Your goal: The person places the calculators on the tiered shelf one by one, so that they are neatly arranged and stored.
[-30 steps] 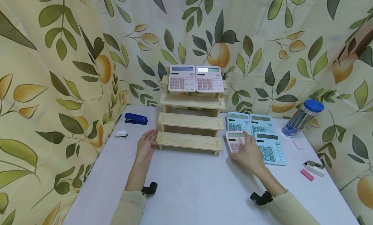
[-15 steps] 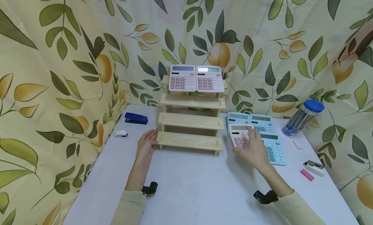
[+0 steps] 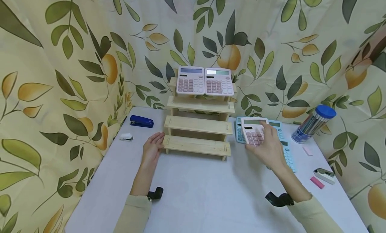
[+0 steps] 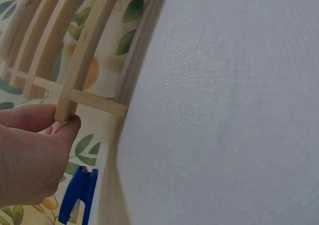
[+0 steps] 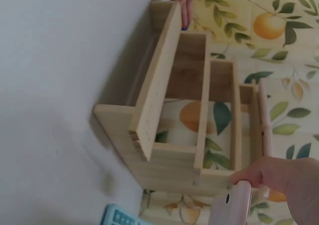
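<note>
A stepped wooden rack (image 3: 197, 146) stands on the table, with two pink calculators (image 3: 190, 80) leaning side by side on its top tier. My left hand (image 3: 150, 149) pinches the left end of the lowest board between thumb and fingers, as the left wrist view also shows. To the right of the rack, my right hand (image 3: 269, 151) grips another pink calculator (image 3: 252, 134) by its edges, face up. It overlaps several blue calculators (image 3: 290, 157) on the table, partly hiding them. In the right wrist view this pink calculator (image 5: 234, 205) appears close to the rack's side.
A blue stapler (image 3: 141, 121) and a small white item (image 3: 126, 136) lie left of the rack. At the right are a blue-lidded tub of pencils (image 3: 310, 125), a white stapler-like item (image 3: 324, 175) and two pink erasers (image 3: 317, 182). A patterned curtain (image 3: 256, 25) surrounds the table.
My right hand has carried the pink calculator up and away from the front, a little rightward, over the blue calculators. The left hand keeps its place on the rack.
</note>
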The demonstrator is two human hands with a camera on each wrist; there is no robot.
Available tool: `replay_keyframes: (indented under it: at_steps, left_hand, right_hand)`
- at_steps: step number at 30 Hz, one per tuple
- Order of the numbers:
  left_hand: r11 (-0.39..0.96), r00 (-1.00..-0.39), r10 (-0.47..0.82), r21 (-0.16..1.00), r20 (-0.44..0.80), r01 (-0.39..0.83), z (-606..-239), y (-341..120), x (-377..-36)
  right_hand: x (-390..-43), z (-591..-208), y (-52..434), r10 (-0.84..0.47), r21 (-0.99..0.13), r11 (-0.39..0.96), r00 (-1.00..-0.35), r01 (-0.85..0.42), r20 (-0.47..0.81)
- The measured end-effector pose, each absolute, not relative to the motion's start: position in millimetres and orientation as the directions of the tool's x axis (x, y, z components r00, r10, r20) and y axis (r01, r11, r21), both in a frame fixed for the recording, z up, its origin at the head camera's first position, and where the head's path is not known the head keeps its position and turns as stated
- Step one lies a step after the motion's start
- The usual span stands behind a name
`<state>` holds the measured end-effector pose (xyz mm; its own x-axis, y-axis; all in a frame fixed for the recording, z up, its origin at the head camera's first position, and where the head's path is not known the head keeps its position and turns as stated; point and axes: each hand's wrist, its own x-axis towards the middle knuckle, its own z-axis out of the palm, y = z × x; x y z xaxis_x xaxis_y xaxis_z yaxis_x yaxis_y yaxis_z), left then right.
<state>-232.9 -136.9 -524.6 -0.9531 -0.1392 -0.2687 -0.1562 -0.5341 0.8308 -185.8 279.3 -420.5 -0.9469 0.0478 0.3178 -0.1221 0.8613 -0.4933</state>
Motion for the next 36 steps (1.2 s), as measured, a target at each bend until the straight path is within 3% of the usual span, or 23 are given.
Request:
replay_keyframes:
  at_steps: [11, 36]
  left_hand:
    - [-0.502, -0.952, -0.144, 0.849, -0.27, -0.165, -521.9, -140.7, -231.7]
    - [-0.516, -0.958, -0.143, 0.845, -0.249, -0.143, -526.6, -137.5, -232.1]
  right_hand:
    - [-196.8, -398.5, 268.3, 0.041, -0.494, 0.857, -0.935, -0.148, 0.351]
    - [-218.4, -365.0, 244.1, 0.04, -0.505, 0.856, -0.962, -0.106, 0.269]
